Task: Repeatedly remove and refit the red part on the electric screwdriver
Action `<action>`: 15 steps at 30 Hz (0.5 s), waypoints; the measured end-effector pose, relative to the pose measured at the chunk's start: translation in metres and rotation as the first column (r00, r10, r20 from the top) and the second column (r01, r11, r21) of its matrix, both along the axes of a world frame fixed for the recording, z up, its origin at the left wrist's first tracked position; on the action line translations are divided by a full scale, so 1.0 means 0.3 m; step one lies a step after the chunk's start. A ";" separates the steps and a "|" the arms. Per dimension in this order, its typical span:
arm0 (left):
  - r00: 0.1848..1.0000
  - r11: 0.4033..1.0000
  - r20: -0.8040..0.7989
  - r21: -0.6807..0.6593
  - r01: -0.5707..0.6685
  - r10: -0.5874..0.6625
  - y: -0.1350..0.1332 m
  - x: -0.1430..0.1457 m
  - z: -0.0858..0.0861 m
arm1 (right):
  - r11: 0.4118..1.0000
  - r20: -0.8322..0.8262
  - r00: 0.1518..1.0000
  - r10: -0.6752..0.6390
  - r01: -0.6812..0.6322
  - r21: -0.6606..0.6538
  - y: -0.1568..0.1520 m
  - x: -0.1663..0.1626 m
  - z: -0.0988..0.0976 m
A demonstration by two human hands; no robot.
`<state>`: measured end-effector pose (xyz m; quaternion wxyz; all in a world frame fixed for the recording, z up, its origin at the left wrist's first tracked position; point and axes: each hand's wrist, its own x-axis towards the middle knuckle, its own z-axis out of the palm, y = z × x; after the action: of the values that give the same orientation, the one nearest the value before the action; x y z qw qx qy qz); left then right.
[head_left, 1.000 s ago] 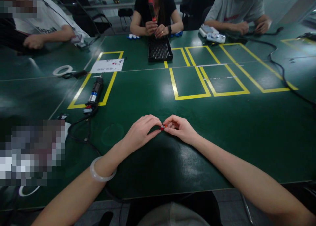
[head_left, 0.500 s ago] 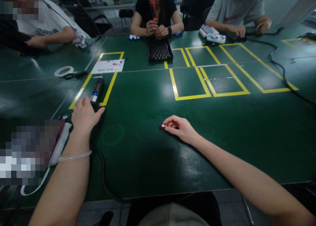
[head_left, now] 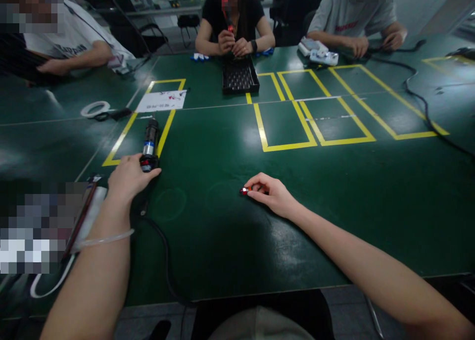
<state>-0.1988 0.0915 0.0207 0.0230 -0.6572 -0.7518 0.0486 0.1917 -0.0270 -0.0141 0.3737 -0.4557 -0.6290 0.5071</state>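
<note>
My left hand (head_left: 129, 176) is closed around the near end of a black electric screwdriver (head_left: 150, 137) with a blue and silver band, thumb on its right side and fingers on its left. The tool's far end points away from me, inside a yellow taped frame. Just below the hand, the end of a black cord (head_left: 144, 210) lies on the table, apart from the tool. Near the middle of the green table (head_left: 230, 246), my right hand (head_left: 272, 194) pinches a small red, silver and orange piece (head_left: 244, 191). Its other end is hidden by my fingers, so its kind is unclear.
A white paper sheet (head_left: 162, 101) and a tape roll (head_left: 95, 109) lie at the left. A black tray (head_left: 240, 90) stands across the table before a person (head_left: 233, 23) holding a red-tipped tool. Yellow tape frames (head_left: 289, 146) mark the surface. Two other people sit opposite.
My left hand has shifted slightly, and the electric screwdriver has turned more upright in view, its banded near end now showing. The black cord's end has come into sight. My right hand stays put.
</note>
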 end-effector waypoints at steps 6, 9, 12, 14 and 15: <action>0.982 0.984 0.072 0.056 0.171 -0.175 -0.075 0.160 0.009 | 1.000 -0.024 1.000 -0.003 0.002 -0.015 -0.002 -0.003 0.001; 0.962 0.971 0.130 0.065 0.232 -0.239 -0.107 0.250 0.000 | 1.000 -0.033 0.999 -0.012 0.012 0.005 -0.002 -0.004 -0.002; 0.926 0.947 0.197 0.081 0.312 -0.322 -0.147 0.347 -0.013 | 0.999 -0.018 1.000 -0.025 0.025 0.027 -0.002 -0.001 -0.004; 0.890 0.924 0.250 0.091 0.370 -0.381 -0.180 0.410 -0.021 | 0.996 0.018 0.999 -0.039 0.037 0.081 -0.003 0.002 -0.004; 0.869 0.912 0.280 0.097 0.398 -0.409 -0.198 0.439 -0.025 | 0.991 0.045 0.998 -0.043 0.037 0.128 -0.004 0.004 -0.004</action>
<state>-0.0671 0.0320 0.0133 -0.0673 -0.7989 -0.5937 -0.0693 0.1930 -0.0281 -0.0153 0.3969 -0.4557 -0.6593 0.4474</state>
